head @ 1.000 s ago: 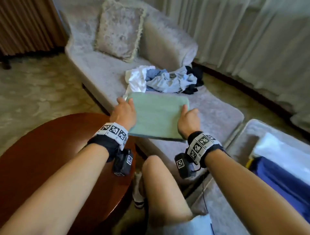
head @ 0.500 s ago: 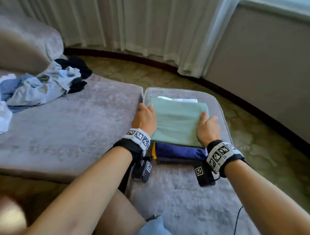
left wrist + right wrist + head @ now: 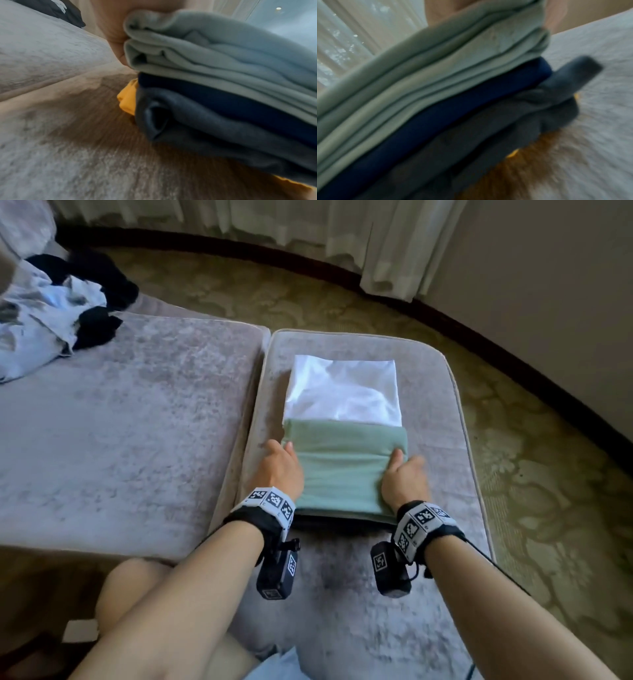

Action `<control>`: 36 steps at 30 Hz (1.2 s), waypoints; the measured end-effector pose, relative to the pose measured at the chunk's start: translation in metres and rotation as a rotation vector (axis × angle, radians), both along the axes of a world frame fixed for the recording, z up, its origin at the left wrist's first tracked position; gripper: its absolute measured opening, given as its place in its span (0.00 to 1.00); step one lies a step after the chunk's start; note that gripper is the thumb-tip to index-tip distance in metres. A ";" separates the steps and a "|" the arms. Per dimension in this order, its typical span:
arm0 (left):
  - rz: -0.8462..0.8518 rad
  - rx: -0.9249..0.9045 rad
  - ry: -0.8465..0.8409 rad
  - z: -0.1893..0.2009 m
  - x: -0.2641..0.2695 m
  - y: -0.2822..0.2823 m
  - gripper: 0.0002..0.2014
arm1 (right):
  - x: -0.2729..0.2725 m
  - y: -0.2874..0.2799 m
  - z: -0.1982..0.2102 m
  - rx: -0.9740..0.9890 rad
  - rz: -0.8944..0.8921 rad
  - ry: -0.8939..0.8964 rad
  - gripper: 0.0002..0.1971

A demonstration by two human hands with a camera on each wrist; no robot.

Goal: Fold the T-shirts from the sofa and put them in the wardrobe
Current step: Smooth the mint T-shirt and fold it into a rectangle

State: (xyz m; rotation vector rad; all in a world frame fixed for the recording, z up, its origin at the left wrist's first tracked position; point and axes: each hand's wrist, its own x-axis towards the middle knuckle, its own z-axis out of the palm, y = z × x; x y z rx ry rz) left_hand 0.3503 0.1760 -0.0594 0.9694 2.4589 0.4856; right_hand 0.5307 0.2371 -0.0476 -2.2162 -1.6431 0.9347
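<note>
A folded green T-shirt [image 3: 342, 470] lies on top of a stack on the grey footstool [image 3: 431, 412]. My left hand [image 3: 281, 470] grips its left edge and my right hand [image 3: 404, 477] grips its right edge. Each thumb rests on top, and the other fingers are hidden under the cloth. In the left wrist view the green T-shirt [image 3: 205, 47] sits over a navy shirt [image 3: 223, 108], a grey shirt [image 3: 205, 135] and a yellow one [image 3: 127, 100]. A folded white shirt [image 3: 342, 388] lies just beyond the green one.
A heap of unfolded light blue, white and black clothes [image 3: 51, 313] lies on the grey sofa seat [image 3: 120, 422] at the upper left. Patterned carpet [image 3: 531, 474] surrounds the footstool. Curtains [image 3: 376, 241] hang along the far wall. My bare knee [image 3: 130, 594] is at the lower left.
I turned right from the sofa with the green T-shirt held in both hands. It now rests on the stack on the footstool, and more of the white shirt shows beyond it.
</note>
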 end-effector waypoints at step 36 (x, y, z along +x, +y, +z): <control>-0.434 -0.134 0.169 0.041 -0.070 -0.018 0.28 | -0.063 -0.015 0.045 0.186 0.529 -0.233 0.30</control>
